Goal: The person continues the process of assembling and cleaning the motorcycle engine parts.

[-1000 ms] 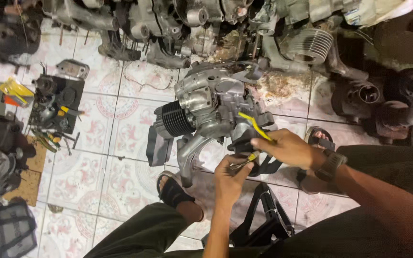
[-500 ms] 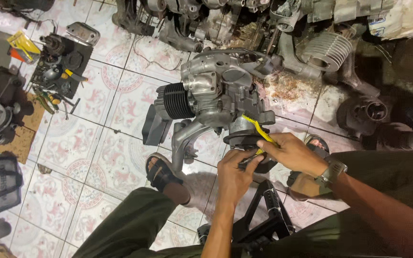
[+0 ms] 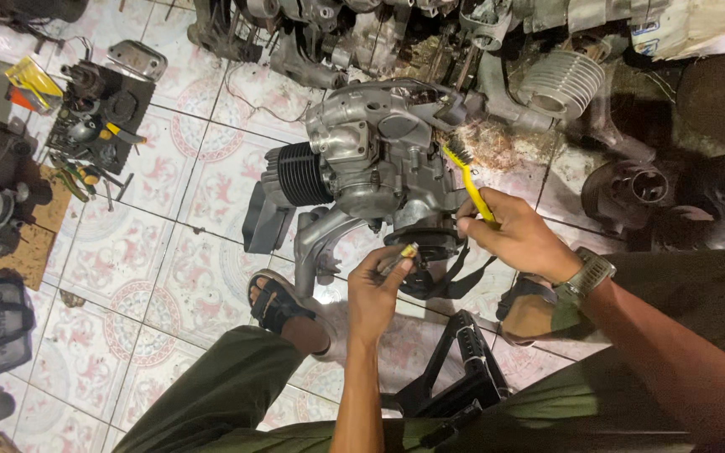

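As R hand [image 3: 518, 235] grip clenches yellow brush [image 3: 468, 182] by engine [image 3: 371, 168], L hand [image 3: 377, 289] pinches small yellowish part [image 3: 409, 251].

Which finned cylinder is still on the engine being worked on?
The black finned cylinder, bolted to the left side of the silver engine near both hands. The pale grey finned cylinder lies loose among parts at upper right.

This is a small-engine or motorcycle repair workshop, set up on a patterned tiled floor [image 3: 169, 277]. A grey engine block [image 3: 371, 168] with a black finned cylinder sits mid-floor. More engines and a ribbed cylinder [image 3: 560, 84] crowd the far edge of the floor. Near the left edge lies a dark tray of tools and parts [image 3: 94, 117], with screwdrivers [image 3: 77, 176] beside it.
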